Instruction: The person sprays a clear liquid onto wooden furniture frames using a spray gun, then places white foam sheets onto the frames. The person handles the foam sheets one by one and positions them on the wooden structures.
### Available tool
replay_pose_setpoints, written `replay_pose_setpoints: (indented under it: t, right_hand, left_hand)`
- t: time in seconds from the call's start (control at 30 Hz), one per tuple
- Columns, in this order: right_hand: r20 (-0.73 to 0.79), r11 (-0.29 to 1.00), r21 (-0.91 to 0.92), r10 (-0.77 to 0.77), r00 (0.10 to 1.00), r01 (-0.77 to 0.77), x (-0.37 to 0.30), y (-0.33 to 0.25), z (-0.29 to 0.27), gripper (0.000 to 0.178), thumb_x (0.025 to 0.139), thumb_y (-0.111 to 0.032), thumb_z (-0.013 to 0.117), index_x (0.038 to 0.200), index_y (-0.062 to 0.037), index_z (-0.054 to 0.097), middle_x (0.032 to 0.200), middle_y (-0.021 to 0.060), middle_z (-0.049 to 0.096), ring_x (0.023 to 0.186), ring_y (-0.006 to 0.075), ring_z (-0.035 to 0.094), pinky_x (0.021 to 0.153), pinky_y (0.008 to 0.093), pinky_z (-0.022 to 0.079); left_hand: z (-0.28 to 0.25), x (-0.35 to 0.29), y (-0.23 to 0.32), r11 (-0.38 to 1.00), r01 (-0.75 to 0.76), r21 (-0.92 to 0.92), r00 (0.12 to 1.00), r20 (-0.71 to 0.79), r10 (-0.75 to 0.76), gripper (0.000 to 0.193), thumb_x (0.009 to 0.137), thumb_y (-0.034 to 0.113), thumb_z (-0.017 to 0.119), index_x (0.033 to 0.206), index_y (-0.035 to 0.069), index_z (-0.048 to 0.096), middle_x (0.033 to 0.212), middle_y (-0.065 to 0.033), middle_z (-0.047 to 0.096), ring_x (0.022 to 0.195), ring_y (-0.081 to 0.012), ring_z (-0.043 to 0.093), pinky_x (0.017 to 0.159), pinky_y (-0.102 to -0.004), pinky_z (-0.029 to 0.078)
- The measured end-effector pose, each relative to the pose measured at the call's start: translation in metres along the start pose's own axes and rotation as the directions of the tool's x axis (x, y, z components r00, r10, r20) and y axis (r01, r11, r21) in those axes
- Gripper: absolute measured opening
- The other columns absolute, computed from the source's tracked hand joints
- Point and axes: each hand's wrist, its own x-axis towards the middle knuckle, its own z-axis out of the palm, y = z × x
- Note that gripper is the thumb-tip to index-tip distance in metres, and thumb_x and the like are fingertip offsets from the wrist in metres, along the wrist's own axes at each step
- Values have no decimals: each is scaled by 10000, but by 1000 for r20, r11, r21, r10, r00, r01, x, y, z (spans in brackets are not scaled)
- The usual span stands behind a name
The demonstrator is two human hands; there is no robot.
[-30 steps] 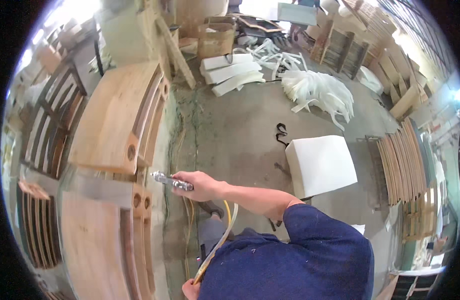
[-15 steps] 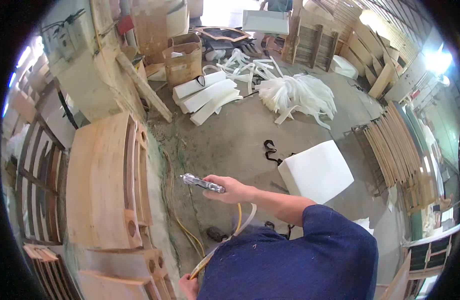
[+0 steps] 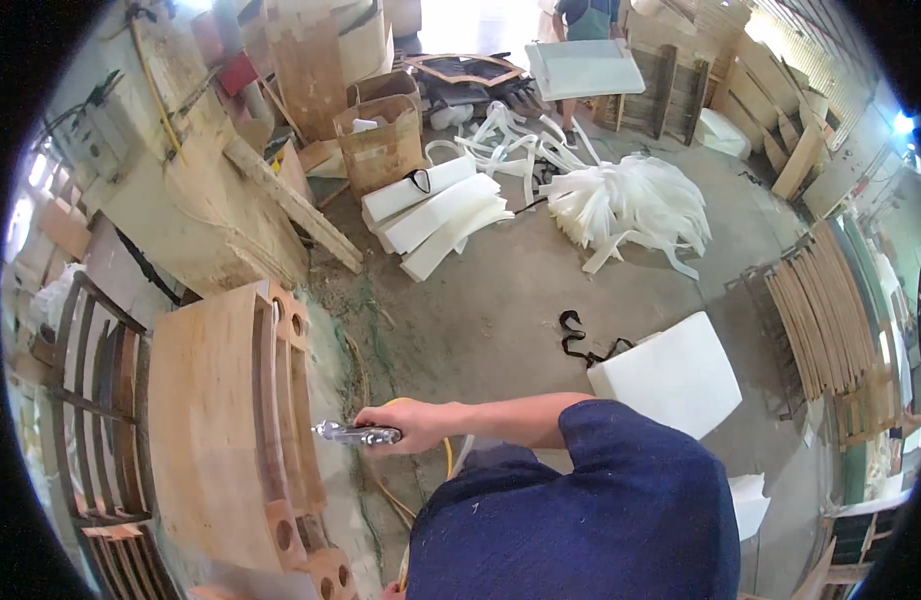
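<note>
My right hand is closed around a silver spray gun, its nozzle pointing left at the curved plywood frame. The gun tip is close to the frame's right side, apparently not touching it. A yellow hose hangs below that hand and runs down beside my body. At the lower edge, only a bit of my left hand shows, closed at the hose; most of its fingers are cut off. Round holes and slats show along the frame's side.
White foam blocks and a heap of white strips lie ahead. A large white foam block with a black strap is at right. Stacked wooden frames line the right. Far off, a person stands behind a white panel.
My right hand and the spray gun have moved left and down, nearer the plywood frame. My view has shifted, and my left hand has slid mostly out of it. The far panel has moved right.
</note>
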Motion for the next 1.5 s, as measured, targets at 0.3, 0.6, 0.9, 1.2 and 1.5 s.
replay_pose_setpoints:
  t: [0.3, 0.6, 0.9, 1.2, 1.5]
  right_hand:
    - [72, 996, 90, -19, 997, 13, 36, 50, -84, 421, 870, -311, 640, 1188, -68, 508, 937, 134, 631, 879, 288, 615, 746, 403, 471]
    - [202, 992, 123, -42, 978, 17, 44, 53, -93, 405, 862, -252, 667, 1185, -65, 508, 948, 122, 637, 878, 280, 619, 757, 394, 479]
    - [199, 998, 57, -35, 979, 24, 27, 41, -31, 419, 853, -256, 678, 1191, -79, 502, 982, 122, 640, 901, 299, 618, 766, 398, 483]
    - [276, 998, -44, -31, 961, 45, -11, -4, 63, 429, 845, -248, 680, 1199, -89, 496, 981, 123, 629, 900, 306, 618, 766, 406, 486]
    - [263, 990, -129, -15, 965, 51, -55, -36, 115, 418, 840, -285, 678, 1165, -87, 506, 966, 129, 629, 898, 325, 602, 771, 419, 470]
  left_hand:
    - [33, 5, 68, 994, 99, -39, 994, -35, -101, 240, 669, 172, 720, 794, -25, 660, 669, -156, 609, 700, -199, 608, 657, -360, 474]
    - [57, -4, 72, 986, 150, -75, 987, -40, -153, 235, 667, 170, 717, 788, -23, 660, 658, -155, 603, 689, -195, 603, 648, -360, 471]
    - [76, -40, 4, 984, 107, -145, 992, -57, -116, 230, 665, 168, 714, 783, -22, 659, 648, -153, 597, 677, -191, 598, 640, -361, 469]
    - [98, -81, -76, 979, 58, -194, 993, -86, -76, 224, 664, 166, 710, 777, -20, 658, 637, -152, 591, 665, -187, 593, 631, -361, 466]
    - [96, -93, -126, 984, 6, -178, 995, -92, -23, 219, 662, 164, 707, 772, -18, 658, 626, -151, 584, 653, -184, 587, 623, -361, 464]
